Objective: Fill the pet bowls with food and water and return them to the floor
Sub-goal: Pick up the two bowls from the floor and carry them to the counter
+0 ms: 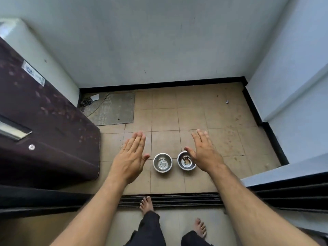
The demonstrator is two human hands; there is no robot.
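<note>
feet: we stand barefoot at the door track point(170, 201).
left hand point(130, 157): flat, fingers spread, empty, at 9 o'clock of the left bowl point(162, 165).
right hand point(204, 153): flat, open, empty; its thumb overlaps the right bowl point(186, 161), which holds brown bits.
bowls: side by side, apart, on floor tiles point(165, 119).

Both forearms are bare from the near edge of the view out to the wrists, with no sleeve, watch or ring showing. The left hand point(132, 158) and right hand point(204, 153) are uncovered too. Below, dark black trousers point(150, 228) cover both legs to the ankles, the fabric loosely creased. The feet point(147, 204) are bare, without shoes or socks.
</note>
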